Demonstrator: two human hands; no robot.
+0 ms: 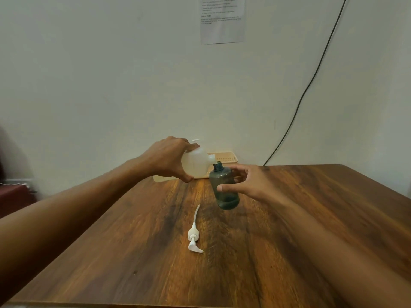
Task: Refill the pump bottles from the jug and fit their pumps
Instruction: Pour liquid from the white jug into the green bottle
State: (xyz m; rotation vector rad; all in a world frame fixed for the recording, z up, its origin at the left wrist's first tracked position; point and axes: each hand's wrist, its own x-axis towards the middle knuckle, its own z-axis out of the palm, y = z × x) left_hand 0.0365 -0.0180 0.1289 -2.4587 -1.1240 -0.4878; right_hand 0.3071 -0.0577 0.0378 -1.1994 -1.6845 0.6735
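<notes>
A wooden table [222, 274] with dark, streaky brown grain fills the lower half of the view, set against a plain pale wall. The left hand [169, 158] grips a white, translucent plastic jug [195, 162], rounded in the body with a short neck, and holds it tipped on its side so that its mouth points right and sits just over the open neck of a bottle [224, 187]. The fingers are clamped around the jug's base and side. The bottle is smoky grey-green see-through plastic, a rounded cylinder with a dark threaded neck, leaning slightly left; its bottom looks darker (whether that is liquid cannot be told). The right hand [251, 183] holds the bottle from the right, thumb across its front and fingers curled behind, loosely spread. Nearer the viewer, on the bare table, lies a white pump [194, 237], its thin curved tube pointing away toward the bottle and its spout toward the near edge; it is well apart from both hands. Behind the jug, by the wall, stands a small cream basket [224, 157] with slotted sides, partly hidden by jug and bottle. A printed sheet [222, 21] hangs on the wall, text too blurred to read, and a dark cable [311, 81] runs down the wall to the table's far edge.
</notes>
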